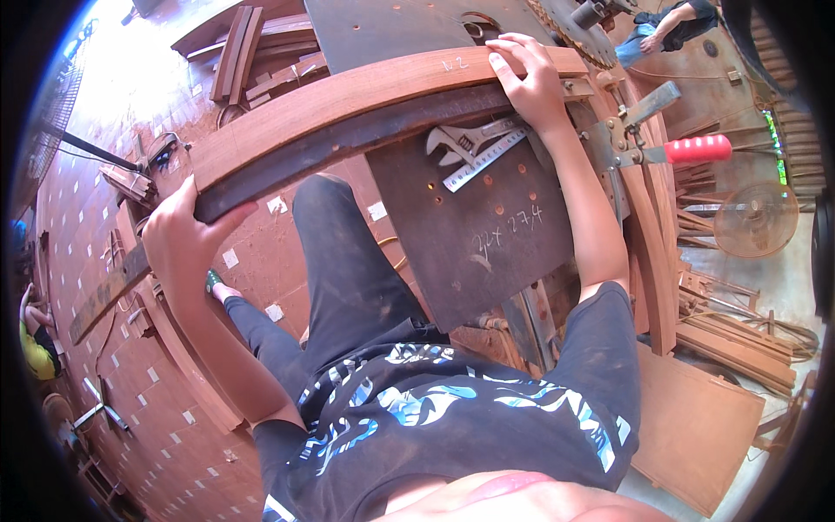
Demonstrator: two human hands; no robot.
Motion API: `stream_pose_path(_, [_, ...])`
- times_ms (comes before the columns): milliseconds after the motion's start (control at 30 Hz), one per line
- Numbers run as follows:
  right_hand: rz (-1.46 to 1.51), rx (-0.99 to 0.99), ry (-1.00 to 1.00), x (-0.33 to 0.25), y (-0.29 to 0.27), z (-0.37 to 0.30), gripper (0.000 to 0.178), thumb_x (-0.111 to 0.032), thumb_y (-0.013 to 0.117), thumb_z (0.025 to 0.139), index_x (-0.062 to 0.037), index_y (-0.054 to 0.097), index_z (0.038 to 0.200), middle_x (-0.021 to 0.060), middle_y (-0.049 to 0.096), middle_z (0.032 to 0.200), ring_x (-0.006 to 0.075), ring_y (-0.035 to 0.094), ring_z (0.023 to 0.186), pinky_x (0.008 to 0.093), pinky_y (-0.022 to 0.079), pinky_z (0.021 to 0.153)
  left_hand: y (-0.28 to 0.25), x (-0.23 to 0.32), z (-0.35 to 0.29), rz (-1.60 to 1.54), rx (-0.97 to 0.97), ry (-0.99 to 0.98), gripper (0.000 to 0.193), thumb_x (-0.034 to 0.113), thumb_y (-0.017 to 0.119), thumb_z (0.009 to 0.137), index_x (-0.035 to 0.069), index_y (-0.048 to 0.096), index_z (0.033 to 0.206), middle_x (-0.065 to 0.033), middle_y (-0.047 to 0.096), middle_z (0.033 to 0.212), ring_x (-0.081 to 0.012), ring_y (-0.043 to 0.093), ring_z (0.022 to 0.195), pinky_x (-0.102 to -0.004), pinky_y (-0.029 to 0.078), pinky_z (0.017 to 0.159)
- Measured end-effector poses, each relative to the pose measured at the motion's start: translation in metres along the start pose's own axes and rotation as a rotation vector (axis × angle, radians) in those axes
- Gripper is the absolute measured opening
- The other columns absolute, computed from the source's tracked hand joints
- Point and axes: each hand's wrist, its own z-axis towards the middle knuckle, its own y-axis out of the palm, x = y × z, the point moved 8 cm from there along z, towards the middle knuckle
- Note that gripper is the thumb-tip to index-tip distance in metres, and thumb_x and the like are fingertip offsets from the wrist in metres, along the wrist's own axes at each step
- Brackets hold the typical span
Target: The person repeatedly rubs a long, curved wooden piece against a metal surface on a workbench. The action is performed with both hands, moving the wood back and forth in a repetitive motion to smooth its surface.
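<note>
Plank (365, 92) spans ten to one o'clock, left hand (184, 228) clamped round one end, right hand (532, 85) gripping near the other.

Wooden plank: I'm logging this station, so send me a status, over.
Left hand holding wooden plank at left end; right hand on it near right end. Dark strip alongside. Adjustable wrench and ruler close by.

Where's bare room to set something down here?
The near half of the dark plate, between the ruler and shirt; also the grey tabletop beyond the wooden beam. Crowded: around the wrench and right hand.
</note>
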Motion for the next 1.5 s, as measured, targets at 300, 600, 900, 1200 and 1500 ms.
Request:
stream_pose_path(300, [-0.055,0.002,-0.068,0.021,0.036,0.053,0.028,-0.031,0.064,0.094,-0.0124,0.077,0.11,0.0098,0.07,0.122,0.0294,0.058,0.123,0.0404,0.045,0.109,0.011,-0.023,0.059,0.165,0.125,0.022,0.08,0.077,0.078,0.066,0.004,0.074,0.098,-0.0148,0.074,0.079,-0.0299,0.075,0.075,-0.0397,0.058,0.069])
stream_pose_path(600, [0.007,-0.036,-0.103,0.012,0.058,0.097,0.023,-0.022,0.066,0.091,-0.0038,0.074,0.102,0.0161,0.071,0.112,0.0349,0.061,0.115,0.043,0.047,0.102,0.024,-0.054,0.106,0.243,0.095,-0.085,0.111,0.086,0.073,0.063,-0.004,0.069,0.127,-0.0199,0.077,0.096,-0.0296,0.077,0.087,-0.0408,0.061,0.08])
stream_pose_path(900, [0.051,-0.012,-0.093,0.031,0.078,0.14,0.029,-0.025,0.063,0.094,-0.002,0.073,0.108,0.0178,0.07,0.116,0.0354,0.062,0.117,0.0425,0.048,0.102,0.036,-0.076,0.162,0.22,0.046,-0.116,0.115,0.087,0.072,0.061,-0.006,0.067,0.129,-0.0217,0.076,0.093,-0.0281,0.077,0.086,-0.0408,0.061,0.079])
stream_pose_path(1200, [0.002,-0.102,-0.062,0.055,0.115,0.191,0.03,-0.03,0.055,0.098,-0.0089,0.074,0.107,0.0193,0.071,0.116,0.0373,0.064,0.115,0.0455,0.049,0.101,0.045,-0.102,0.227,0.198,0.049,-0.122,0.117,0.087,0.072,0.061,-0.008,0.065,0.13,-0.0232,0.076,0.1,-0.0293,0.076,0.093,-0.0428,0.058,0.087])
stream_pose_path(1500, [-0.004,-0.105,-0.007,0.065,0.139,0.223,0.033,-0.033,0.056,0.098,-0.0102,0.075,0.112,0.0172,0.07,0.122,0.0357,0.063,0.118,0.0452,0.048,0.103,0.056,-0.114,0.278,0.186,0.053,-0.115,0.125,0.088,0.072,0.059,-0.012,0.061,0.133,-0.025,0.076,0.094,-0.0273,0.076,0.09,-0.0433,0.059,0.085])
